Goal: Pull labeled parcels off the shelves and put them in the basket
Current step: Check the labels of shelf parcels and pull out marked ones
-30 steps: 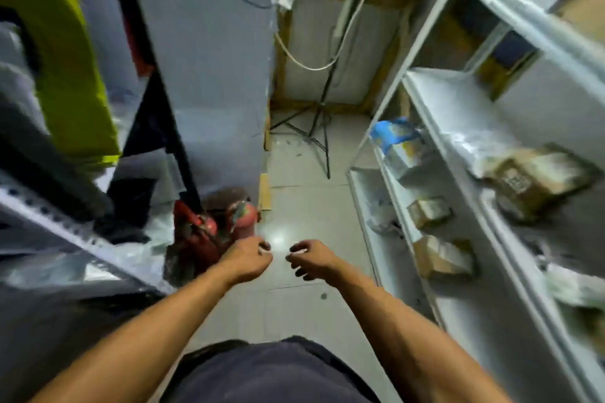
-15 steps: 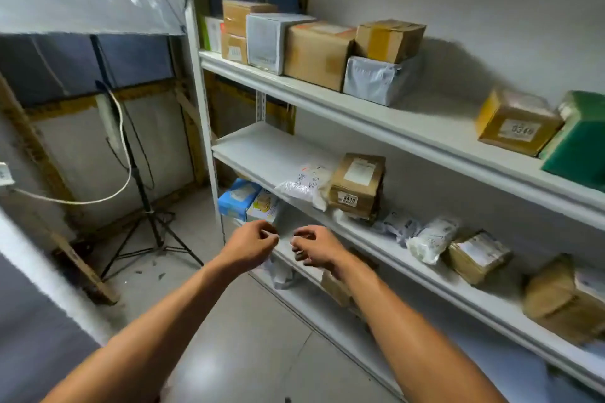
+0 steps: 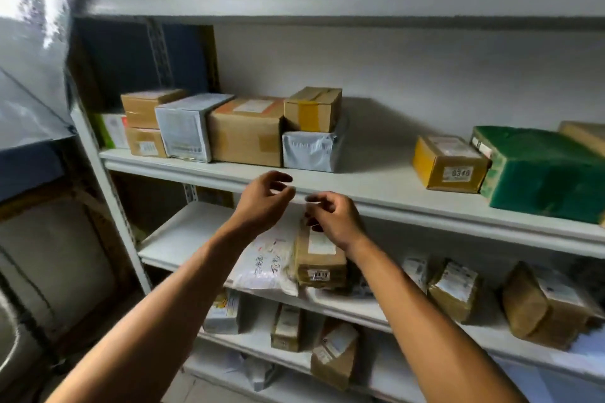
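Raised from waist height, both hands, left hand (image 3: 262,198) and right hand (image 3: 330,217), hover loosely curled and empty before the middle shelf (image 3: 393,203); the taped brown parcel (image 3: 319,258) below looks stiff and light, best gripped by its sides.

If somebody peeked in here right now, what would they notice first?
Probably the two bare hands, left hand and right hand, raised side by side in front of the shelf edge, holding nothing. Next the big green parcel at the far right of that shelf, beside a yellow box with a number sticker. To the left sits a tight row of boxes, two with a smaller box stacked on top.
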A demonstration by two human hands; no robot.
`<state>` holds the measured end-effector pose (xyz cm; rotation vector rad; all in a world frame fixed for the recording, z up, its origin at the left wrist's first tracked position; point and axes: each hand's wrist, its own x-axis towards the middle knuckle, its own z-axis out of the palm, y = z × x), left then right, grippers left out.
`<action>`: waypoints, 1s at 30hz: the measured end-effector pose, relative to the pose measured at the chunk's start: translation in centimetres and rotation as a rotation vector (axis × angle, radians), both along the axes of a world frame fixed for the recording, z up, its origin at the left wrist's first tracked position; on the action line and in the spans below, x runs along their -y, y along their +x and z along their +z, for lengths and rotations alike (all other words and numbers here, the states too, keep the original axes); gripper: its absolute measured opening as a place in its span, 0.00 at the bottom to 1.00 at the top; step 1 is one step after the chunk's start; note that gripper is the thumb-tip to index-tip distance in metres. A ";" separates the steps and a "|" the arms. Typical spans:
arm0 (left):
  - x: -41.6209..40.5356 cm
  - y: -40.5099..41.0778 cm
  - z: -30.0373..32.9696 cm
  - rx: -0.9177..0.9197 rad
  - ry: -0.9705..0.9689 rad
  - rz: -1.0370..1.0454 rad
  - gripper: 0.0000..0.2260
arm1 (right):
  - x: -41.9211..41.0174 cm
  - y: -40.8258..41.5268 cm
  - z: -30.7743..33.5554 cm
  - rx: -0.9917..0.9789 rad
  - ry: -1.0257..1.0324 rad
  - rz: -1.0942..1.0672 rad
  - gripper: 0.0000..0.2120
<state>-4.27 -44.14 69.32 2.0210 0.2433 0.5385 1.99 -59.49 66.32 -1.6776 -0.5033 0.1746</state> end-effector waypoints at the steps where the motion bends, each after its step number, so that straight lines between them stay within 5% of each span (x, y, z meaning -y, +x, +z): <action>1: -0.3 1.2 0.6 0.014 0.008 -0.005 0.14 | -0.3 1.2 0.4 0.025 0.008 -0.020 0.06; 10: -2.3 9.7 5.5 0.246 0.312 0.145 0.16 | -2.5 9.6 3.5 0.332 0.097 -0.346 0.13; 16: -4.9 14.7 8.1 0.018 0.612 0.247 0.33 | -5.7 14.5 6.3 0.269 0.119 -0.314 0.33; 22: -5.7 17.1 7.8 0.018 0.661 0.161 0.36 | -7.7 15.4 6.2 0.171 0.091 -0.271 0.44; 30: -4.7 17.3 10.0 0.206 0.395 0.165 0.32 | -5.0 12.9 5.5 0.334 0.454 -0.371 0.36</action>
